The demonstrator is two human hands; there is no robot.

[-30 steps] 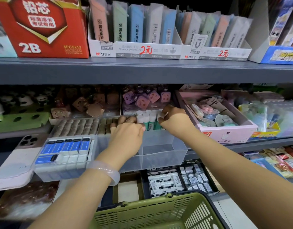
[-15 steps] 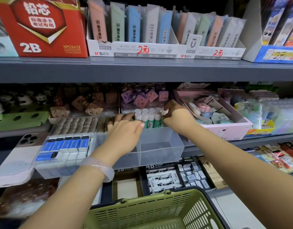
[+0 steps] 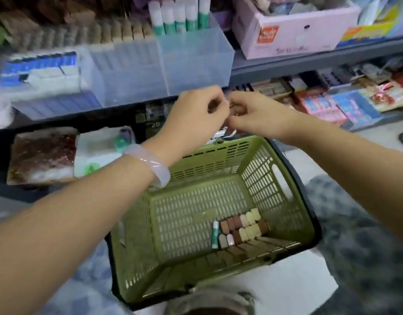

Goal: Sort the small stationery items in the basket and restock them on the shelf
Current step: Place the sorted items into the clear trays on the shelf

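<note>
While both hands met above the basket (image 3: 196, 223), the left hand (image 3: 196, 119) and right hand (image 3: 259, 119) had curled fingers touching; whether they held anything could not be told. Erasers (image 3: 241, 228) and one glue stick (image 3: 215, 234) lay in the basket's near corner. Glue sticks (image 3: 180, 14) stood upright in a clear bin (image 3: 196, 64) on the grey shelf (image 3: 309, 62).

Pretty clearly a stationery shop. Grey metal shelving (image 3: 309, 62) runs just beyond the hands, packed with clear bins (image 3: 196, 62) of glue sticks (image 3: 180, 14) and boxed erasers (image 3: 43, 71), and a green shopping basket (image 3: 259, 178) sits right below them.
</note>
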